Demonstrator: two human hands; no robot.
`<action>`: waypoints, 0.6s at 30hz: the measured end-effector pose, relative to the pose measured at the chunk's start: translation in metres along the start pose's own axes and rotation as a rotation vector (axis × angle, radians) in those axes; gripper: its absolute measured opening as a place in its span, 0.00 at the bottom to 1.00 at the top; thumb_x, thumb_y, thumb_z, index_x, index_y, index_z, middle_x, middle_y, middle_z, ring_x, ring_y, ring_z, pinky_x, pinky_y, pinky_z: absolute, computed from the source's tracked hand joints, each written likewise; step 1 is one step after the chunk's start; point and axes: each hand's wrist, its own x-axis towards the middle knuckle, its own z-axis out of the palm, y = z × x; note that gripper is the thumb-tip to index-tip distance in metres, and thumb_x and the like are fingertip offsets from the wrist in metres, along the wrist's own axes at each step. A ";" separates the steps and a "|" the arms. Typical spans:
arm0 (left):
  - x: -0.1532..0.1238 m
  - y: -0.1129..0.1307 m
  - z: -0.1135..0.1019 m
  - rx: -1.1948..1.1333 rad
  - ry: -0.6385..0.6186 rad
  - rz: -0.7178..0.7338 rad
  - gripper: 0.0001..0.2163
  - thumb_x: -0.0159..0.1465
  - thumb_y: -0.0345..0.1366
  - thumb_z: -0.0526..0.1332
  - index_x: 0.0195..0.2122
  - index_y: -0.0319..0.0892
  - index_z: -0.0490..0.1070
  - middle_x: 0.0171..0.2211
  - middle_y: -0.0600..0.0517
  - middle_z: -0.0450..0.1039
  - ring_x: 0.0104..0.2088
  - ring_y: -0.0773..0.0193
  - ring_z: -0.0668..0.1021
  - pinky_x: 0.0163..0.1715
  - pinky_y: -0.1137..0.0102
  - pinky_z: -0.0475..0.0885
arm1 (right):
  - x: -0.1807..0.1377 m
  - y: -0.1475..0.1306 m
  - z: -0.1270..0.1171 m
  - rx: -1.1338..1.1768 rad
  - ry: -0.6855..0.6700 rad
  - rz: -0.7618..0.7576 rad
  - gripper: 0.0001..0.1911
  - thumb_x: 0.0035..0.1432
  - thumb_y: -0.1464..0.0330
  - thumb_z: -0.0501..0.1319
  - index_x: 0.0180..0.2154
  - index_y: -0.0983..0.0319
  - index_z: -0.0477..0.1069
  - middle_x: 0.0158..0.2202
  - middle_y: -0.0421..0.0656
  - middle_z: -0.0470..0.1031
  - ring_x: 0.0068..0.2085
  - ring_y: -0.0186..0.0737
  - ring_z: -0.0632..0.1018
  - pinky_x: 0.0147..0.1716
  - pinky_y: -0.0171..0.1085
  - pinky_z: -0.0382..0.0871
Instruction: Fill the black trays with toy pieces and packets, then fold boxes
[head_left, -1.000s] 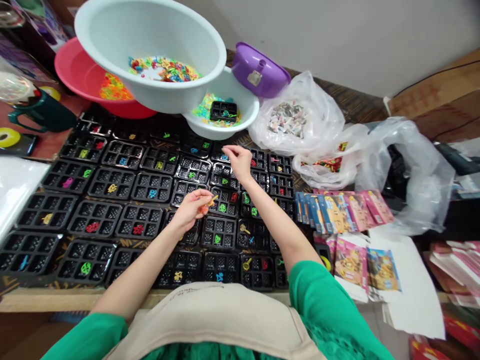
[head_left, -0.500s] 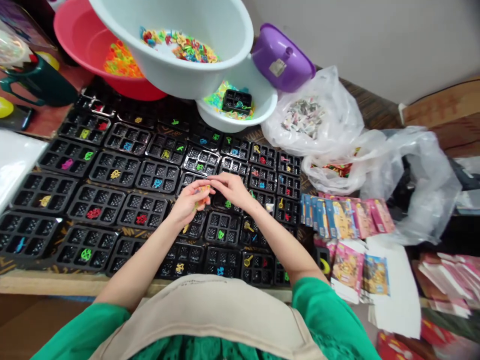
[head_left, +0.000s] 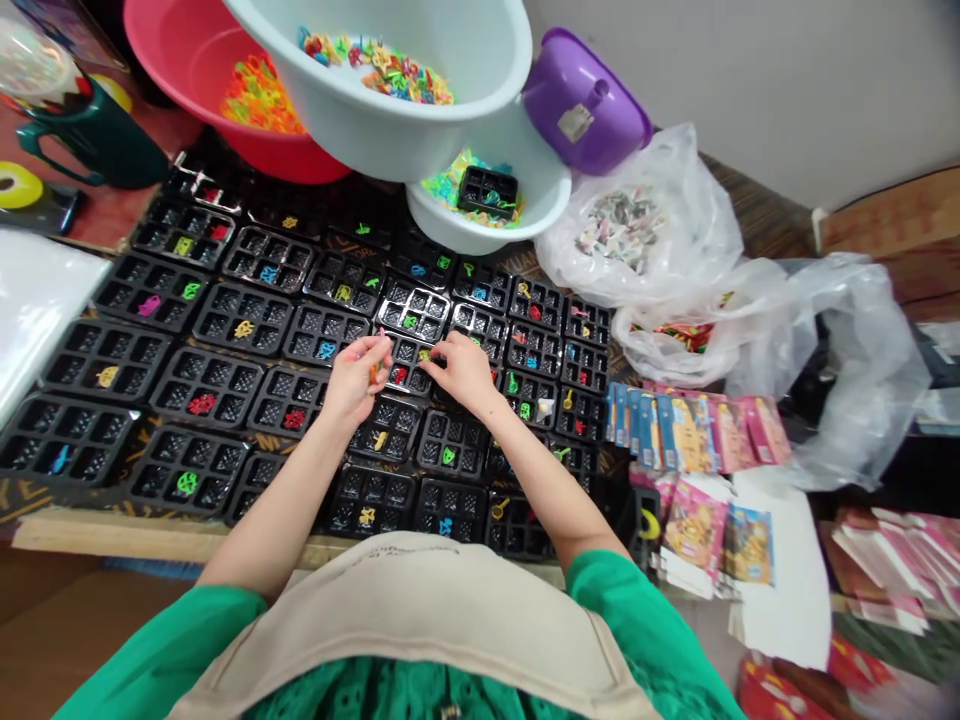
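Head view: we take our right hand (head_left: 463,372) as the clock's centre; half a second ago both hands met above the trays, and now they stand apart.
Right hand: its fingers point toward nine o'clock, bent close together at a yellow piece (head_left: 424,354); we cannot tell whether they grip it or have let it go.
Left hand: at nine o'clock, our left hand (head_left: 356,378) is curled around several small coloured pieces (head_left: 375,371), with a pink tip poking out.
Tray between the hands: this black tray (head_left: 416,376) has the yellow piece showing toward its two o'clock and a red piece (head_left: 399,376) toward its eight.
Meaning: we judge that the work now sits at this one tray, the left hand acting as holder of the loose pieces.
Bowls: the large pale bowl (head_left: 390,135) is at eleven o'clock, the red bowl (head_left: 180,70) past ten, the small pale bowl (head_left: 544,180) near twelve, all with coloured bits inside.
Right side: we see a purple container (head_left: 600,95) at one o'clock, a plastic bag (head_left: 697,190) at two, and boxes (head_left: 675,420) at three.
In the way: our forearms cover trays toward five and seven o'clock on the desk (head_left: 150,540), and the large pale bowl overlaps the red one.
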 end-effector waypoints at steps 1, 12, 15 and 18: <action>0.000 -0.001 0.000 0.000 0.002 -0.009 0.13 0.50 0.35 0.73 0.29 0.38 0.71 0.20 0.57 0.68 0.14 0.78 0.64 0.10 0.83 0.49 | 0.000 -0.002 0.000 -0.049 -0.035 0.011 0.10 0.60 0.61 0.65 0.34 0.61 0.79 0.35 0.45 0.73 0.39 0.42 0.74 0.36 0.38 0.63; 0.004 -0.004 -0.004 -0.010 0.007 -0.041 0.14 0.48 0.35 0.71 0.33 0.37 0.72 0.22 0.55 0.70 0.15 0.76 0.66 0.10 0.82 0.50 | 0.006 -0.025 -0.005 -0.225 -0.217 0.151 0.13 0.62 0.69 0.55 0.40 0.64 0.78 0.43 0.52 0.79 0.44 0.49 0.80 0.39 0.40 0.70; 0.005 -0.005 -0.005 -0.007 0.005 -0.051 0.13 0.49 0.35 0.71 0.33 0.37 0.72 0.22 0.55 0.71 0.15 0.76 0.66 0.10 0.82 0.51 | 0.012 -0.030 -0.004 -0.239 -0.233 0.208 0.13 0.60 0.70 0.56 0.42 0.65 0.78 0.42 0.54 0.80 0.45 0.53 0.80 0.40 0.41 0.71; 0.006 -0.005 -0.007 -0.010 -0.004 -0.044 0.13 0.49 0.36 0.71 0.32 0.37 0.73 0.22 0.55 0.71 0.15 0.76 0.67 0.10 0.82 0.51 | 0.014 -0.031 -0.005 -0.243 -0.228 0.224 0.14 0.60 0.71 0.56 0.43 0.67 0.77 0.43 0.56 0.80 0.45 0.55 0.80 0.40 0.42 0.72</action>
